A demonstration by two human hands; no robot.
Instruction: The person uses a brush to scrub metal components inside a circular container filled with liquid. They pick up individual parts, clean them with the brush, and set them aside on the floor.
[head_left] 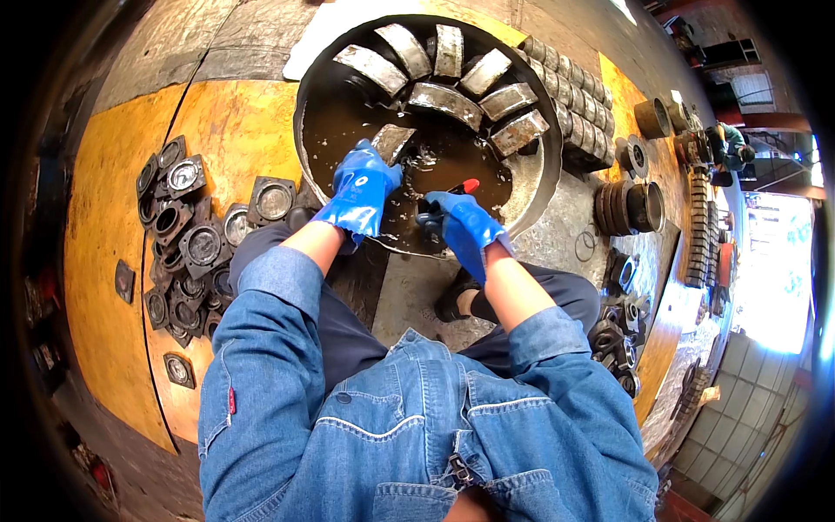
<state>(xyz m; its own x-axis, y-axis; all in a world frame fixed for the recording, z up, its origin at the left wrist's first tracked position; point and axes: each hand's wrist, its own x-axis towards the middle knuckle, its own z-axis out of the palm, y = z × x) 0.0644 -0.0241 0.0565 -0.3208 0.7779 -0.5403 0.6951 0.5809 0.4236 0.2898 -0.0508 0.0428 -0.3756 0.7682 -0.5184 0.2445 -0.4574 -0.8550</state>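
Note:
My left hand [358, 190], in a blue rubber glove, is closed on the near end of a grey metal block [393, 139] above the brown liquid. My right hand [463, 224], gloved the same way, is wrapped around a dark tool with a red end [470, 185]; its kind is hard to make out. Both hands are over the near part of a large round basin [557, 161] of murky liquid. Along its far side lie several curved metal blocks [445, 103], wet and partly above the liquid.
Rows of stacked metal blocks [584, 130] stand just right of the basin. A pile of dark square flanges with round openings [202, 246] lies on yellow boards [104, 261] at left. Metal rings [645, 206] and cylinders [652, 118] stand at right. Another person [732, 143] is far right.

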